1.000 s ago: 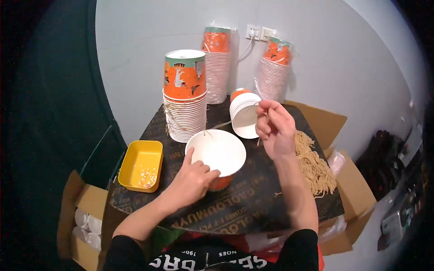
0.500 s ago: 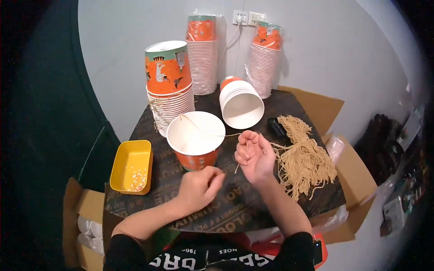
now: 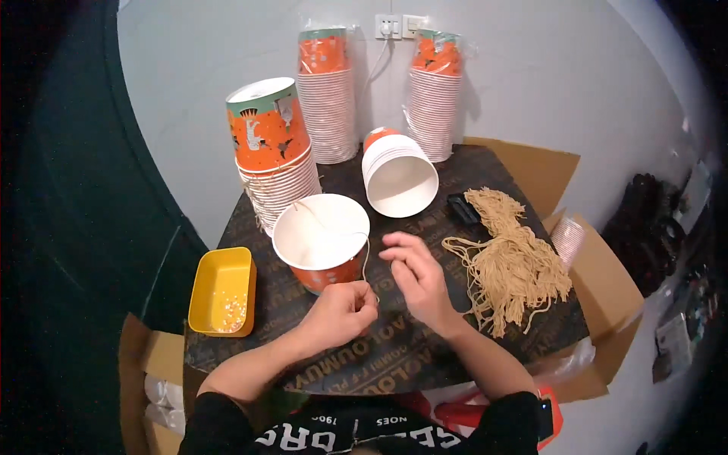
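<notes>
In front of me a white-lined paper bucket (image 3: 315, 256) with an orange outer wall stands upright on the dark table. A thin tan cord (image 3: 367, 258) runs from its far rim across the mouth, over the right rim and down to my left hand (image 3: 340, 315). That hand is closed in a pinch beside the bucket's near side, with the cord at its fingertips. My right hand (image 3: 418, 282) is raised just to the right, fingers apart and nothing seen in it. Nearest to it on the right lies a heap of cut tan cords (image 3: 523, 277).
Behind stand a tall stack of paper buckets (image 3: 274, 144) and two bagged stacks (image 3: 327, 106) against the wall. Nested buckets (image 3: 400, 182) lie on their side, mouth toward me. A yellow tub (image 3: 199, 292) with small beads sits left; a black object (image 3: 462, 208) touches the cords.
My right hand has let go of the cord and opened its fingers. The cord's end now hangs down to my left hand, which pinches it. The view has shifted slightly.
</notes>
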### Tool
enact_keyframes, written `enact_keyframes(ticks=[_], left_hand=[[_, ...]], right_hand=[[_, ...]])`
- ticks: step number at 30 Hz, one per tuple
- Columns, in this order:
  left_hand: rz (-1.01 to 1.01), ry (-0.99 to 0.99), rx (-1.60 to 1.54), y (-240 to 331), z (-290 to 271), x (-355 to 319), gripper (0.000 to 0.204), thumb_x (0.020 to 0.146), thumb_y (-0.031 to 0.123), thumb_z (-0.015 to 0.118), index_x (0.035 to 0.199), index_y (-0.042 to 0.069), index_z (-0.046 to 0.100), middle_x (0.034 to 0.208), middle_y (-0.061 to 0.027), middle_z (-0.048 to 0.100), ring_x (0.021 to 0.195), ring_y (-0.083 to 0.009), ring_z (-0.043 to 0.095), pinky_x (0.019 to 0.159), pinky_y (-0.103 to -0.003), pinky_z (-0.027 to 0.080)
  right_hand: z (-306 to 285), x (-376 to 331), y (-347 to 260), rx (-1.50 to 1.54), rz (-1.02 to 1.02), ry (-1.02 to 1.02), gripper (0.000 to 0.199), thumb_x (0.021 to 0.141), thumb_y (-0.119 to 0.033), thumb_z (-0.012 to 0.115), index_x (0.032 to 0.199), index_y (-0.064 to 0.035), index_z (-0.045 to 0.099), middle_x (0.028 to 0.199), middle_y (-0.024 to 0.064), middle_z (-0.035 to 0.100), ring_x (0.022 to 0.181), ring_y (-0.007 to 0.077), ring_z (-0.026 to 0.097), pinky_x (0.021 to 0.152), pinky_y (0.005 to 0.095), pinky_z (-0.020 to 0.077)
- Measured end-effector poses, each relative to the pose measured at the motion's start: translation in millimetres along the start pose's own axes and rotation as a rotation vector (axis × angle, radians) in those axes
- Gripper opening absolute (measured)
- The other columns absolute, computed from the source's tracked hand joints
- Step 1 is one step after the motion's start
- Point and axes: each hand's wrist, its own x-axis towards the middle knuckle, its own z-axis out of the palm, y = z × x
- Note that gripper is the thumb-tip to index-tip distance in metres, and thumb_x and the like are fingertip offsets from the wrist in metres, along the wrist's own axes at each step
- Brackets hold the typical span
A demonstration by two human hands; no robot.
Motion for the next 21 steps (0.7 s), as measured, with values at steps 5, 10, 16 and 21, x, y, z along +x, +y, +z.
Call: enact_keyframes(ticks=[5,10,16,21], left_hand=[[0.159,0.065,0.224,11,-9,2,0.011,0.081,0.010,0.061,0.079,-0.001,0.059,0.061,-0.0112,0.061,0.055,-0.0186,0.061,0.053,-0.032,0.047],[0.121,0.206,0.315,14,-10,-3,0.013,0.082,0.012,0.063,0.082,0.000,0.059,0.065,-0.0150,0.062,0.059,-0.0260,0.064,0.056,-0.036,0.050],[0.355,0.430,0.376,7,-17,-9,0.008,0.080,0.006,0.065,0.083,0.001,0.059,0.066,-0.0145,0.063,0.059,-0.0294,0.064,0.053,-0.035,0.050],[0.519,0.657,0.764,6,-38,-5,0.026,0.073,0.004,0.071,0.095,0.004,0.058,0.083,-0.0134,0.060,0.081,-0.0295,0.060,0.073,-0.039,0.046]], right_hand=[[7,-8,-1,0.158,0.071,-0.179,0.020,0.094,-0.006,0.050,0.110,0.0008,0.062,0.085,0.0035,0.062,0.069,0.0072,0.054,0.062,0.0230,0.0449],[4,-9,3,0.201,0.160,-0.286,0.014,0.090,-0.006,0.060,0.102,0.0006,0.063,0.074,0.0005,0.057,0.064,0.0060,0.050,0.058,0.0223,0.0420],[1,6,-2,0.022,-0.005,-0.230,0.005,0.081,0.000,0.067,0.083,-0.0002,0.063,0.068,0.0027,0.050,0.058,0.0078,0.047,0.054,0.0236,0.0372],[1,17,25,0.061,0.108,0.141,0.004,0.083,0.000,0.066,0.083,0.0003,0.062,0.069,0.0018,0.052,0.059,0.0067,0.046,0.052,0.0243,0.0377]])
